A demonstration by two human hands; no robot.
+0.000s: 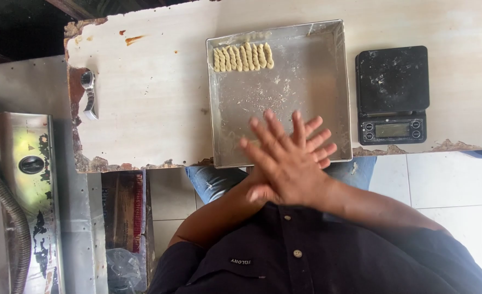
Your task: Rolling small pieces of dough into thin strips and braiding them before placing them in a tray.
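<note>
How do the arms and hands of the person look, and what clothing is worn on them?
Both hands, the right hand and the left hand, are bare: no gloves, and no rings or watch that I can see. The forearms are bare too. The person wears a dark shirt with small pale buttons down the front; its sleeves end about the elbow.

light: bright, even daylight | shadows: soft | glare: steel casing (17,163) | blur: hands (287,158) slightly
</note>
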